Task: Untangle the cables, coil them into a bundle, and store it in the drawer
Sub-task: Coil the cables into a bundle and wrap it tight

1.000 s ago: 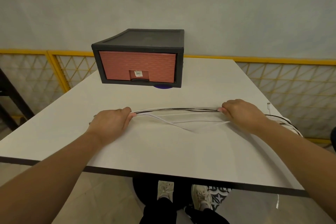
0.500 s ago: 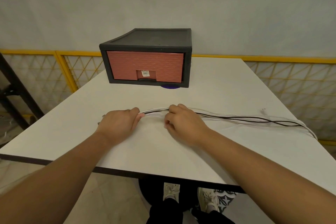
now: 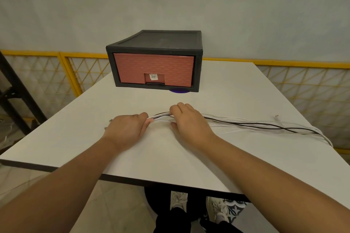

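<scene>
White and black cables [image 3: 236,122] trail off right across the table [image 3: 236,91]. The right hand [image 3: 189,121] just slid back in beside the left hand [image 3: 126,128], both sets of fingers clamped on the strands. Guessing coiling starts now. Drawer [image 3: 154,71] is shut.

Drawer box [image 3: 154,70] at twelve o'clock, front shut. A strip of bare surface [image 3: 236,89] runs between it and the left hand [image 3: 126,128] and right hand [image 3: 187,121]: open lane ahead. Cables [image 3: 255,125] sprawl toward three o'clock to the surface's edge, barring a low sweep. Nine o'clock side lies bare.
</scene>
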`<action>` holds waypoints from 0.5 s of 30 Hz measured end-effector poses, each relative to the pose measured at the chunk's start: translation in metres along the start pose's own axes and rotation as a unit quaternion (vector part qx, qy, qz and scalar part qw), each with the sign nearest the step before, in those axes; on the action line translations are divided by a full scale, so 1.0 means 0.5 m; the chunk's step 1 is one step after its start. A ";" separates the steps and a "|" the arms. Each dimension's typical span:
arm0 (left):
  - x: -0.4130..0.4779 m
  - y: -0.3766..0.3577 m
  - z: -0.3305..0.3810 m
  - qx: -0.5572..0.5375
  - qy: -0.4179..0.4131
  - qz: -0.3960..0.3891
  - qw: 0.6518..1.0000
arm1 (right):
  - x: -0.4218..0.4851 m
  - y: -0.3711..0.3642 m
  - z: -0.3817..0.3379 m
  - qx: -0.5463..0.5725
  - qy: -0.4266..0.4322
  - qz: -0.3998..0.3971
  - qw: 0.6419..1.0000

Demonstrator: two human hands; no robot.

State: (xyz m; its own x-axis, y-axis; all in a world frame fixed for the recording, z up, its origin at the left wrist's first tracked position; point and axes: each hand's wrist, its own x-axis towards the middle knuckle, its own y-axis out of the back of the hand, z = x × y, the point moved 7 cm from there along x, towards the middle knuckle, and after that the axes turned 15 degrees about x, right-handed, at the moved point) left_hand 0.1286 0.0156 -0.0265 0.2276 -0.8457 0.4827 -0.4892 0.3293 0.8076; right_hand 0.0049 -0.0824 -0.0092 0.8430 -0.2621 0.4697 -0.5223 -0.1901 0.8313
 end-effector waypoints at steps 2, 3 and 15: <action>0.000 -0.002 -0.001 -0.001 0.000 -0.003 1.000 | -0.007 0.002 0.010 0.026 -0.021 -0.001 0.999; 0.000 -0.002 -0.001 -0.003 0.000 -0.005 1.000 | -0.012 0.004 0.015 0.057 -0.026 0.005 0.998; 0.001 0.000 -0.002 0.005 0.014 -0.049 0.999 | -0.034 0.060 0.086 0.242 -0.148 -0.068 0.956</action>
State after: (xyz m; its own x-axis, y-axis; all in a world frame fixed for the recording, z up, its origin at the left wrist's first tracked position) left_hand 0.1293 0.0154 -0.0258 0.2986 -0.8609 0.4119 -0.4720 0.2419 0.8478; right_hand -0.0307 -0.1244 -0.0050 0.8711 -0.4473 0.2029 -0.4699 -0.6388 0.6092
